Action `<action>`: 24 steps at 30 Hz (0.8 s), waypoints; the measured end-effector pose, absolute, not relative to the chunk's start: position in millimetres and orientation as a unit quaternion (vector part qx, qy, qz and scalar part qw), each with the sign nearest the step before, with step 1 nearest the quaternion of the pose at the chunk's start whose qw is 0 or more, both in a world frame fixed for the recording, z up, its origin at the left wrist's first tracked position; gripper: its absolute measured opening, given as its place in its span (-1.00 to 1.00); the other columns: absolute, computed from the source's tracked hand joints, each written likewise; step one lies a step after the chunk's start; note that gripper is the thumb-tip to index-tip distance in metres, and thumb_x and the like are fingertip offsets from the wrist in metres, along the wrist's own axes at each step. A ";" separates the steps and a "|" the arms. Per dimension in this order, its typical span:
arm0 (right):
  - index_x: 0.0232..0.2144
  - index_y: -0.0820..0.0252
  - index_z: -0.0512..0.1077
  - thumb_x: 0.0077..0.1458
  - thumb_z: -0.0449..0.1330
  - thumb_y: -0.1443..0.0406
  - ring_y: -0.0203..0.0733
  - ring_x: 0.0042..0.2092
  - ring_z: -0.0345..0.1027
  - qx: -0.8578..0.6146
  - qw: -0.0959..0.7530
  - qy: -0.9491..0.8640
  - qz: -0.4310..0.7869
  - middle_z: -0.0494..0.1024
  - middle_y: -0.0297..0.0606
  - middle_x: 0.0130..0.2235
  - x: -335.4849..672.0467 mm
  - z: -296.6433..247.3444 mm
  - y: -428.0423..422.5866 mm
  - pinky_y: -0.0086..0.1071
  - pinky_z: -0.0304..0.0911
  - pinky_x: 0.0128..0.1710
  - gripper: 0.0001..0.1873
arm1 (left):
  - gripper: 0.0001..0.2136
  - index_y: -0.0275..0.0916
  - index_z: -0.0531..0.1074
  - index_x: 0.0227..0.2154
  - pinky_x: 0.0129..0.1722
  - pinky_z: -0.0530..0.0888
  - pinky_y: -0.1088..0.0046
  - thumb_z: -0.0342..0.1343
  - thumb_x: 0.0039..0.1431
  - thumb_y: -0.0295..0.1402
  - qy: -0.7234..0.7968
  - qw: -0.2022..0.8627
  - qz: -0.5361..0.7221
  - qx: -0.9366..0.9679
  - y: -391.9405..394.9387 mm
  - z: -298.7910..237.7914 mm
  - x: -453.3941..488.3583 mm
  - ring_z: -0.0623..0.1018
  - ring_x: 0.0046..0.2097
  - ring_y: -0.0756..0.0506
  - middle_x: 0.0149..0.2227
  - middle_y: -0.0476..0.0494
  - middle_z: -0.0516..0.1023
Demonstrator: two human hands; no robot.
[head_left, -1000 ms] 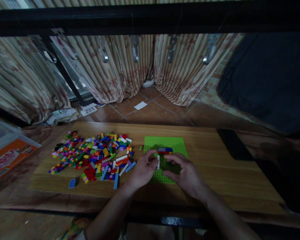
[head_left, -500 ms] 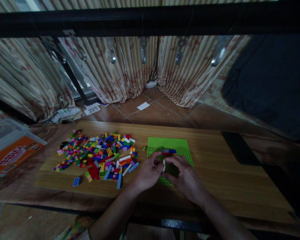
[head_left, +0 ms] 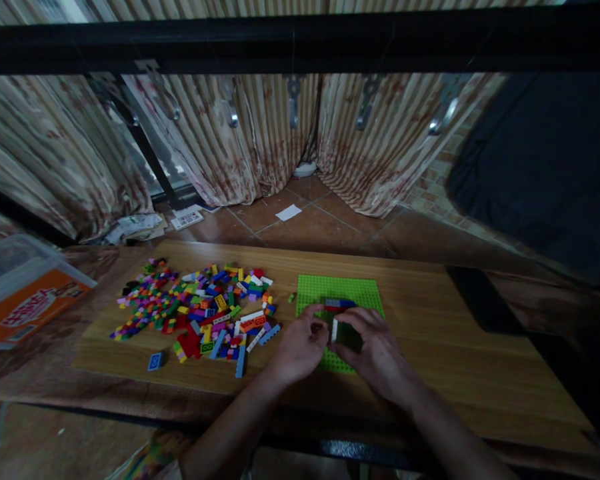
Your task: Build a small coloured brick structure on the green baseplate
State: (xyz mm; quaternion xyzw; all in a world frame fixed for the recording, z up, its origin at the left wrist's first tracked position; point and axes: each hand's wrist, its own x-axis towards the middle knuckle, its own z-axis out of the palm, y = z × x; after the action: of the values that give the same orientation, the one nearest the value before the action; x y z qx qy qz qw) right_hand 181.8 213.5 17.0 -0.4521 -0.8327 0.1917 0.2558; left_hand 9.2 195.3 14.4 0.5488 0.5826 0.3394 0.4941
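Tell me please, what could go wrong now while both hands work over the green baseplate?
1. The left hand and right hand pinch a small white brick; it may slip and fall among the studs.
2. The green baseplate lies loose on the wooden board, so pressing might shift it.
3. The left forearm lies close to the brick pile and might sweep pieces off.

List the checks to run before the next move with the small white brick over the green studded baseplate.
1. Small white brick pinched between both hands: ok.
2. Left hand and right hand over the green studded baseplate: ok.
3. Baseplate flat on the wooden table: ok.
4. Red-and-blue brick row unobstructed by fingers: ok.
5. Brick studs facing up: cannot tell.
6. Loose pile of coloured bricks beside the left hand: ok.
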 end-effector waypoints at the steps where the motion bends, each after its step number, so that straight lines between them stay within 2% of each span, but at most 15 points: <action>1: -0.11 0.09 0.42 -0.01 0.30 0.28 0.00 -0.04 0.30 -0.458 0.257 -0.831 0.183 0.46 -0.19 -0.09 182.2 16.3 215.1 -0.08 0.27 -0.05 -0.64 | -0.59 -0.29 0.29 0.07 -0.21 0.46 0.40 -0.02 0.12 -0.45 0.597 0.473 0.341 0.551 195.9 14.6 8.0 0.55 -0.24 -0.09 -0.20 -0.18 0.57; 7: -0.04 0.08 0.44 0.01 0.29 0.26 0.02 0.01 0.24 -0.466 0.246 -0.836 0.156 0.41 -0.16 -0.04 179.3 8.0 223.5 -0.07 0.24 0.00 -0.59 | -0.67 -0.28 0.40 -0.01 -0.19 0.44 0.37 -0.08 0.18 -0.44 0.636 0.403 0.324 0.573 197.2 20.7 3.7 0.55 -0.25 -0.11 -0.28 -0.17 0.56; 14: 0.01 0.02 0.44 0.04 0.26 0.23 0.04 0.05 0.22 -0.454 0.243 -0.846 0.137 0.37 -0.16 0.03 178.6 -1.5 228.4 -0.04 0.22 0.01 -0.57 | -0.65 -0.25 0.45 -0.03 -0.09 0.43 0.29 -0.13 0.20 -0.47 0.622 0.360 0.234 0.655 196.5 27.8 9.6 0.55 -0.12 -0.18 -0.13 -0.25 0.57; 24: 0.04 -0.04 0.43 0.06 0.25 0.21 0.05 0.08 0.22 -0.448 0.239 -0.849 0.145 0.36 -0.17 0.10 180.8 -1.8 230.5 0.00 0.23 0.02 -0.55 | -0.66 -0.21 0.44 -0.04 -0.07 0.44 0.30 -0.13 0.20 -0.46 0.622 0.323 0.209 0.681 194.6 24.6 12.8 0.54 -0.13 -0.16 -0.13 -0.22 0.56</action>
State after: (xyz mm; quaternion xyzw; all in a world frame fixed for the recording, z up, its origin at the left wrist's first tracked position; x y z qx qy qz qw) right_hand 180.8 230.5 -1.8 -0.4478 -0.8493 0.1452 0.2388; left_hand 12.8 194.6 24.6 0.6814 0.6223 0.2093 0.3234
